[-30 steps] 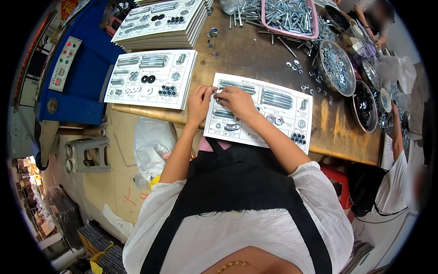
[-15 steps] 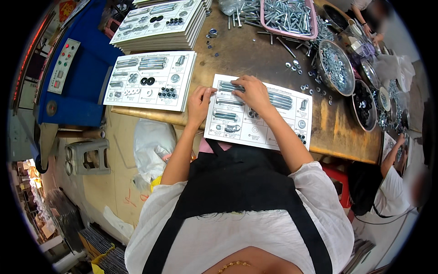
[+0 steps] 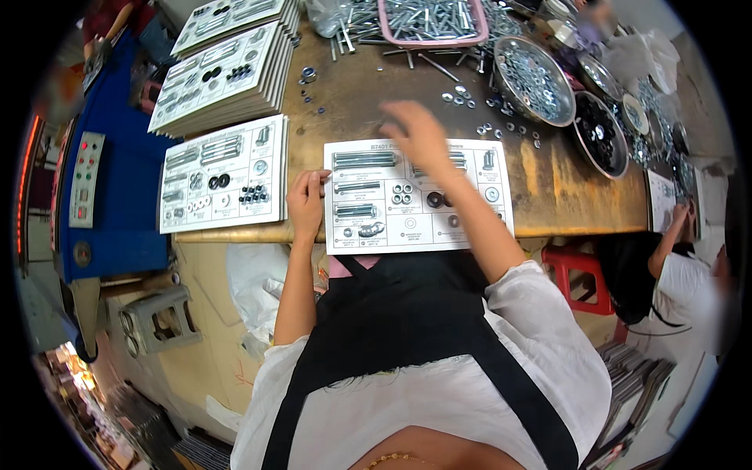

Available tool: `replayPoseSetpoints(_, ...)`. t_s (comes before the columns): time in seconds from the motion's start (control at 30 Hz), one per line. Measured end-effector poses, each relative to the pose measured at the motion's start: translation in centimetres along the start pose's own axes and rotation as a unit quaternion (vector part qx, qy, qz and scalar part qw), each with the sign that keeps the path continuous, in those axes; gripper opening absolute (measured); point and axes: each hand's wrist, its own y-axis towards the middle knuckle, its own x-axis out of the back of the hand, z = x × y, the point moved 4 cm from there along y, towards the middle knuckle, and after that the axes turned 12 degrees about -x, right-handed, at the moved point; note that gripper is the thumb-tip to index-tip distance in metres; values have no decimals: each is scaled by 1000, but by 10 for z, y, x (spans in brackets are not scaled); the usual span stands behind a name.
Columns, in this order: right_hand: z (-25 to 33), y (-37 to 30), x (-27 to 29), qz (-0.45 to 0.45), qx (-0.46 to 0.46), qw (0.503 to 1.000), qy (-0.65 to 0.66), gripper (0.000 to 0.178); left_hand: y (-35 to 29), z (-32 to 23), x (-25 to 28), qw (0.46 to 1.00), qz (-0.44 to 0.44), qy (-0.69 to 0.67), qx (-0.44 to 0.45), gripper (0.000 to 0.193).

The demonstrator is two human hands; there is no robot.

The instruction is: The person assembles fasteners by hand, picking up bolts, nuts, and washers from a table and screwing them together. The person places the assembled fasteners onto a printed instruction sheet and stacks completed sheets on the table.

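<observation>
A white card (image 3: 368,235) with bolts, nuts and round black pieces shown on it lies in front of me at the table's near edge. At its left edge is my left hand (image 3: 306,205), fingers bent and closed against the card's side. My right hand (image 3: 421,131) is over the card's upper edge, blurred by motion. Its fingers look apart, and nothing shows between them. The right forearm hides part of the card. Whether the bolts and nuts are real or printed I cannot tell throughout.
To the left are a similar card (image 3: 223,172) and a tall stack of cards (image 3: 215,74). A pink tray (image 3: 434,41) of bolts and metal bowls of washers (image 3: 535,82) and black parts (image 3: 600,135) stand beyond. Loose nuts and washers lie between. A co-worker (image 3: 681,274) sits at right.
My right hand has lifted from the card's upper left bolts and moved away toward the far edge. The card now lies straighter; my left hand stays at its left edge. The view has shifted.
</observation>
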Motion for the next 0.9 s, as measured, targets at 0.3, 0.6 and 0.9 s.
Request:
replayPoseSetpoints(0.3, -274, 78, 224, -46, -415, 851, -318, 44, 4, -7, -6, 1000, 24, 10, 4, 30)
replayPoseSetpoints(0.6, -311, 87, 201, 103, -443, 822, -342, 76, 1, -9, -7, 999, 21, 23, 18, 32)
replayPoseSetpoints(0.9, -268, 76, 196, 167, -416, 854, -263, 98, -2, -1, -6, 999, 24, 35, 29, 32)
